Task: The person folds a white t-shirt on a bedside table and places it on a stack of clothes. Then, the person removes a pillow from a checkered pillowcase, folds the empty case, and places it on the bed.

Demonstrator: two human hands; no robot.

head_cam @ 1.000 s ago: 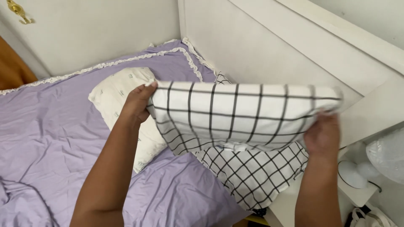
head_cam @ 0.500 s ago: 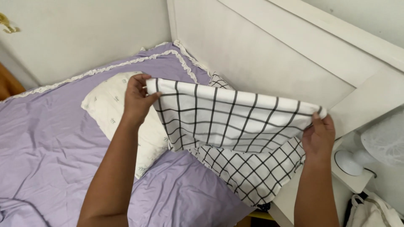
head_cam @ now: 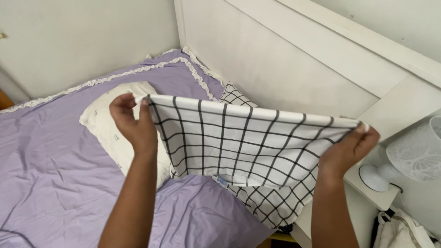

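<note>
I have pulled the checked cloth (head_cam: 239, 138) wider and flatter. My left hand (head_cam: 133, 121) and right hand (head_cam: 347, 149) pinch its top corners above the purple bed (head_cam: 55, 174).

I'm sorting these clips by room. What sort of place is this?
Most likely a bedroom. A bed with a purple sheet stands against a white headboard, a bare pillow lies on it, and both hands hold up a checked pillowcase. A small lamp stands beside the bed.

my left hand (head_cam: 133, 124) and right hand (head_cam: 345, 149) are bare, no rings or watch showing. both forearms are bare too, no sleeves reaching into view.
</note>
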